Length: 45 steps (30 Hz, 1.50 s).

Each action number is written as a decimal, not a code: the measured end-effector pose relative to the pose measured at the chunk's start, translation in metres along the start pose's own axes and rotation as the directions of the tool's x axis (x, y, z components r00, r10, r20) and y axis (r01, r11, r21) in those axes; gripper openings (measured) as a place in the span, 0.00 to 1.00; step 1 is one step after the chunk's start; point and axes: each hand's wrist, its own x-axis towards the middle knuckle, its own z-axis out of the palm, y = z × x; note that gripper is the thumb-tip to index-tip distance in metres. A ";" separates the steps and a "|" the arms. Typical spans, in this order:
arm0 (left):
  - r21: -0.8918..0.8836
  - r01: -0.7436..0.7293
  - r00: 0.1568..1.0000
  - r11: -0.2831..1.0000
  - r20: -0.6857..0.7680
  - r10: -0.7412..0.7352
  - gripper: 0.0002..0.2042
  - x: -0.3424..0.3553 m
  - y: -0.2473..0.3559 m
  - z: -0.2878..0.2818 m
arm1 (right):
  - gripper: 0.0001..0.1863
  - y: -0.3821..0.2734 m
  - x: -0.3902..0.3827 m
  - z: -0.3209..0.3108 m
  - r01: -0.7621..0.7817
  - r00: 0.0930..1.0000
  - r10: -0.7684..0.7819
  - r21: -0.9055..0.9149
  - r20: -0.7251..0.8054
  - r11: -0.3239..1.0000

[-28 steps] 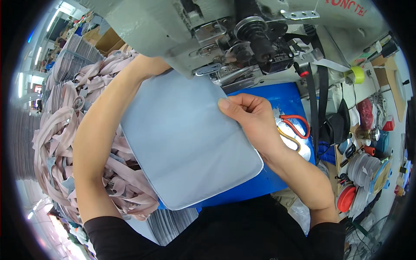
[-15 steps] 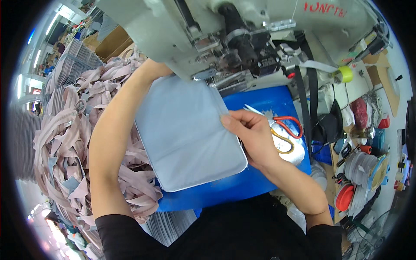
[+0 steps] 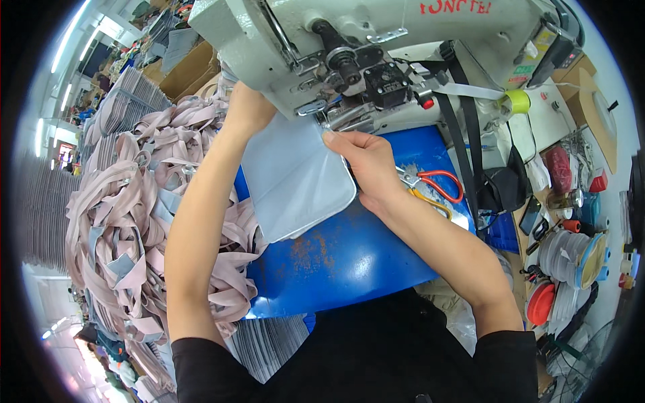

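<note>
A light grey-blue fabric panel (image 3: 295,181) with rounded corners and a pale edging lies on the blue work surface, its far edge in under the sewing machine's head (image 3: 269,54). My right hand (image 3: 366,161) pinches the panel's right edge between thumb and fingers, close to the needle area (image 3: 322,117). At the panel's far left my left hand (image 3: 254,111) rests on or beside the fabric; its fingers are hidden behind the machine head. Creases run across the panel toward my right hand.
Scissors (image 3: 440,188) with red and yellow handles lie right of my right hand on the blue work surface (image 3: 322,269). A large heap of pinkish fabric strips (image 3: 114,235) borders my left arm. Black straps (image 3: 463,134) hang at the machine's right, near thread spools (image 3: 564,252).
The panel has moved away from me, farther under the machine head, and turned somewhat. My right hand has moved forward and left with its edge. The camera view has shifted too.
</note>
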 end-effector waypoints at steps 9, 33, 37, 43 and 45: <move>0.004 -0.049 0.995 0.999 -0.090 0.049 0.25 -0.144 0.173 0.008 | 0.11 0.010 -0.038 -0.023 0.195 0.980 -0.195 0.005 0.029 0.981; 0.205 -0.427 0.880 0.880 -0.127 0.457 0.06 -0.108 0.152 0.003 | 0.10 0.021 -0.041 -0.022 0.079 0.996 -0.080 0.033 0.048 0.996; 0.177 -0.421 0.890 0.889 -0.107 0.443 0.06 -0.085 0.136 -0.002 | 0.11 0.019 -0.019 -0.010 0.072 0.996 -0.075 0.056 0.045 0.996; 0.081 -0.366 0.906 0.927 -0.197 0.375 0.09 -0.100 0.145 0.008 | 0.08 0.022 0.003 0.002 0.082 0.992 -0.069 0.126 -0.102 0.989; -0.120 -0.347 0.918 0.930 -0.248 0.310 0.15 -0.139 0.148 0.025 | 0.09 0.018 -0.001 0.011 0.106 0.989 -0.091 0.136 -0.118 0.985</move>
